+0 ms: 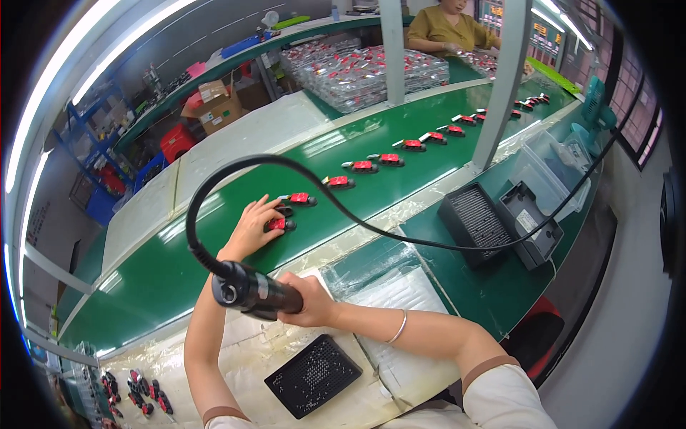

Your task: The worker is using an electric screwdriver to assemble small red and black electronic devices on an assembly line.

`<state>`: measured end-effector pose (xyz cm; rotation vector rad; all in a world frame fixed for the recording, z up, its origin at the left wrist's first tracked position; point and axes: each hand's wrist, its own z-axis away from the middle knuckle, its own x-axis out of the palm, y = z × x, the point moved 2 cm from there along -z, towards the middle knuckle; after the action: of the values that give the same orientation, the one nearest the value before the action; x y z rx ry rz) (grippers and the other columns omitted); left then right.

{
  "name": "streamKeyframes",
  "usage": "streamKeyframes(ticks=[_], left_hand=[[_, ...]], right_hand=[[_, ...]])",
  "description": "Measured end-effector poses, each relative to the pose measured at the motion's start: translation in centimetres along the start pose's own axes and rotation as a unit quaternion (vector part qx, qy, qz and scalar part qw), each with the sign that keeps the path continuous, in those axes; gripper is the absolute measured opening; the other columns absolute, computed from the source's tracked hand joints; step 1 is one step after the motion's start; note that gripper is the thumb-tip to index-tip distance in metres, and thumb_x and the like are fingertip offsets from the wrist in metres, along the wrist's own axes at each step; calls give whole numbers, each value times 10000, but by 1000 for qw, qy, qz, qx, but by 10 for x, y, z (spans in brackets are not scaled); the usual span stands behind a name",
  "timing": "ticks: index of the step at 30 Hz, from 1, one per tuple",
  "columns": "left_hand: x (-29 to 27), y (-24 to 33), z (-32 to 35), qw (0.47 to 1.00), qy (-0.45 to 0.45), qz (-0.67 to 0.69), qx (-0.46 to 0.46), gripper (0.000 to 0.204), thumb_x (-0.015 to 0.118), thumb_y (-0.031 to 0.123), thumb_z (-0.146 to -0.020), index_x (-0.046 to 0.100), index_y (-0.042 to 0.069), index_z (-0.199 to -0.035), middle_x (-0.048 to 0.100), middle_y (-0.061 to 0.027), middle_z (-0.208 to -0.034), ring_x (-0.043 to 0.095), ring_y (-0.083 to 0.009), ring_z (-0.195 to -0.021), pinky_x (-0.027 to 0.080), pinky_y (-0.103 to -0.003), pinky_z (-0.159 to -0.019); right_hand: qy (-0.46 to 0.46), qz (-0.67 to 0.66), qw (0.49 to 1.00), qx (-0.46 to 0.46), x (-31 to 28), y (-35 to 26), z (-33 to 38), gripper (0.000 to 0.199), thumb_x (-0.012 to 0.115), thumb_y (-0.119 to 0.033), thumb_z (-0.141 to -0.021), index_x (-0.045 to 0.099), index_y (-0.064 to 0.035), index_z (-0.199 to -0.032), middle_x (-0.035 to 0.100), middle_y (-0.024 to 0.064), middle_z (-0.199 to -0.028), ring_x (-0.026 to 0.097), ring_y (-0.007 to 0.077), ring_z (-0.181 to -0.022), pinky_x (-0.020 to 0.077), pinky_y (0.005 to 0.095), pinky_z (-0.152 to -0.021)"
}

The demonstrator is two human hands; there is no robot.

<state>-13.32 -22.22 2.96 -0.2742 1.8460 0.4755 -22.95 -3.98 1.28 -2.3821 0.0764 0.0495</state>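
Observation:
My right hand [313, 300] is wrapped around a black electric screwdriver [256, 289], held over the near edge of the green conveyor belt. A thick black cable [286, 161] loops up from its end and runs off to the right. On the belt, my left hand [251, 227] has its fingers closed about a small red-and-black toy car [280, 224]; the grip is partly hidden. Just beyond it lies a similar toy car [300, 199]. In front of me a black perforated tray [313, 375] holds many tiny screws.
More red-and-black toys [363, 166] line the belt [157, 286]. To the right are a black box with a perforated top [475, 222], a black open case [530, 222] and a clear bin [547, 171]. A metal post [500, 93] rises beside the belt. A co-worker [457, 28] sits beyond.

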Motion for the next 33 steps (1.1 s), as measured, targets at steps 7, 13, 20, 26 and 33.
streamKeyframes(ticks=[7, 13, 20, 26, 33], left_hand=[[-8, -10, 4, 976, -6, 201, -87, 259, 733, 125, -674, 533, 27, -805, 481, -199, -1289, 464, -339, -1195, 366, -383, -982], [-9, -9, 0, 977, -47, 176, -112, 243, 764, 140, -618, 620, 21, -774, 582, -164, -1146, 563, -288, -1031, 425, -355, -906], [-16, 5, 7, 992, -36, 81, -90, 271, 766, 126, -600, 620, -16, -779, 595, -171, -1061, 586, -321, -919, 471, -369, -814], [-34, 17, 75, 991, 37, 97, -81, 256, 762, 89, -588, 621, 27, -793, 606, -160, -987, 601, -287, -864, 482, -337, -748], [-40, 112, 160, 985, -49, 76, -145, 318, 786, 123, -574, 584, 38, -804, 590, -136, -1043, 578, -304, -924, 462, -368, -802]], right_hand=[[0, -9, 1000, 23, 5, 4, 3, 364, 724, -119, -658, 494, -51, -932, 605, 112, -703, 627, 293, -625, 480, 307, -577], [4, -12, 1000, 23, 5, 5, 3, 367, 730, -132, -670, 489, -54, -937, 601, 101, -693, 623, 285, -612, 477, 305, -564], [20, -16, 1000, -1, 7, 0, 0, 347, 716, -197, -704, 464, -74, -908, 558, 105, -631, 588, 326, -579, 457, 361, -510], [19, 0, 999, 28, 6, 6, 4, 358, 724, -163, -688, 503, -59, -950, 593, 107, -679, 623, 293, -612, 481, 313, -556], [72, -8, 996, 42, 4, 5, 0, 315, 713, -188, -729, 487, -53, -901, 578, 120, -655, 616, 298, -599, 469, 321, -544]])
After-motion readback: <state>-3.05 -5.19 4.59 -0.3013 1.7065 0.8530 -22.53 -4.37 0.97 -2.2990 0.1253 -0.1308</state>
